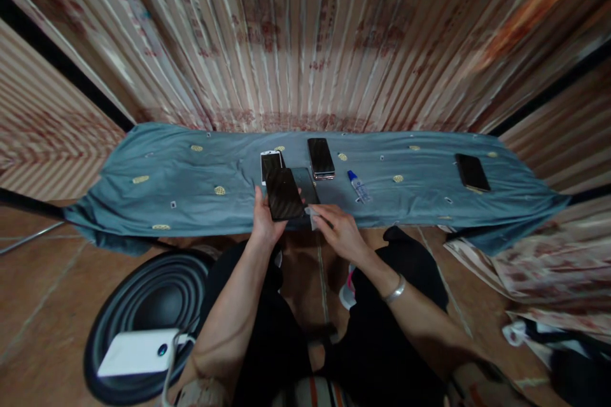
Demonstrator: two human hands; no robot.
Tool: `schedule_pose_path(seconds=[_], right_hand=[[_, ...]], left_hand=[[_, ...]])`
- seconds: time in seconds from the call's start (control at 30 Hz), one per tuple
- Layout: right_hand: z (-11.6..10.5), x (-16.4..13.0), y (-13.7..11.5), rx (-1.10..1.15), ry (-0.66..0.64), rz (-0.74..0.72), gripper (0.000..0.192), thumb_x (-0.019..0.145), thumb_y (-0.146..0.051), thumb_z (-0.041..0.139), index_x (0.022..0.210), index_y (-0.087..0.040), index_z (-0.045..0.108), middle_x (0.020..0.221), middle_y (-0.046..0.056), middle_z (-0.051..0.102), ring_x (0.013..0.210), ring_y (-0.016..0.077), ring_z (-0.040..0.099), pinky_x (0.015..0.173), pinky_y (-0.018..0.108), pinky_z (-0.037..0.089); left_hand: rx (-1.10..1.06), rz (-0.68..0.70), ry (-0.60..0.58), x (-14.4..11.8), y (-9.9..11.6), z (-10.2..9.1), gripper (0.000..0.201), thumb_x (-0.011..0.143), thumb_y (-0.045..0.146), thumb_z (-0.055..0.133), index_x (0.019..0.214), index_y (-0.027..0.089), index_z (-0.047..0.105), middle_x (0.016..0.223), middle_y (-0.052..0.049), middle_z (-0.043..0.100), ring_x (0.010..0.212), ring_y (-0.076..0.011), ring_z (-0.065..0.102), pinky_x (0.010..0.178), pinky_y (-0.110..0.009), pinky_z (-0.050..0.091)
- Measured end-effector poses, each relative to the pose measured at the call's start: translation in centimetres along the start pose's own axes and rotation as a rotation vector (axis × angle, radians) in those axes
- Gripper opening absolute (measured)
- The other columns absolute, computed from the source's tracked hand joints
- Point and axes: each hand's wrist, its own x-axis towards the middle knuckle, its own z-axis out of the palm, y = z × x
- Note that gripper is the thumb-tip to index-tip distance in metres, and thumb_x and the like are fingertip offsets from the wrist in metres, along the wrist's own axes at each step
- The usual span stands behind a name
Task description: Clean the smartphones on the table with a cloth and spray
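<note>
My left hand grips a black smartphone, its dark face turned up, above the front edge of the cloth-covered table. Close to the phone's lower right corner, my right hand pinches a small whitish wipe. Whether the wipe touches the phone I cannot tell. Just behind the held phone lies a white phone, partly covered by it. A dark flat tablet-like thing rests beneath and to the right, also partly hidden.
A stack of dark phones lies near the middle, with a clear bottle with a blue cap to its right. Another black phone is far right. On a round black stool sits a white power bank with a cable. Curtains hang behind.
</note>
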Motion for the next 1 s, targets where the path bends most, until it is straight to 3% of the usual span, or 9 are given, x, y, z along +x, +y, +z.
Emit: schedule_pose_path(seconds=[0.13,0.4,0.73,1.0], right_hand=[[0.4,0.0,-0.5,-0.223,0.018,-0.182,0.035,0.099,-0.026,0.041,0.127,-0.021,0.062,0.118,0.011,0.067,0.107,0.0236,0.06,0.096,0.043,0.051],[0.7,-0.3,-1.0,-0.401,-0.011,-0.302,0.037,0.097,-0.016,0.041,0.129,-0.015,0.06,0.12,0.015,0.063,0.11,0.0259,0.054,0.098,0.042,0.051],[2.3,-0.2,-2.4,-0.39,-0.014,-0.41,0.037,0.097,-0.012,0.04,0.128,-0.011,0.06,0.119,0.015,0.065,0.112,0.0245,0.056,0.101,0.04,0.051],[2.8,-0.5,-2.7,-0.308,0.037,-0.485,0.037,0.094,-0.007,0.039,0.126,-0.008,0.059,0.123,0.018,0.063,0.12,0.0254,0.054,0.102,0.043,0.052]], left_hand=[[-0.004,-0.027,-0.01,0.0,-0.4,0.1,0.068,0.095,0.058,0.028,0.124,0.006,0.061,0.106,-0.02,0.073,0.104,-0.0296,0.068,0.094,-0.047,0.051],[0.007,-0.039,-0.013,-0.2,-0.7,0.2,0.068,0.095,0.059,0.026,0.117,0.007,0.064,0.102,-0.019,0.073,0.101,-0.0288,0.069,0.094,-0.046,0.051],[0.038,-0.064,-0.05,-0.4,-2.1,0.1,0.067,0.094,0.061,0.024,0.115,0.014,0.066,0.104,-0.015,0.074,0.099,-0.0267,0.07,0.091,-0.044,0.053],[0.099,-0.095,0.032,-1.1,-1.8,0.5,0.07,0.091,0.067,0.027,0.109,0.012,0.066,0.091,-0.013,0.074,0.088,-0.0245,0.071,0.081,-0.037,0.056]])
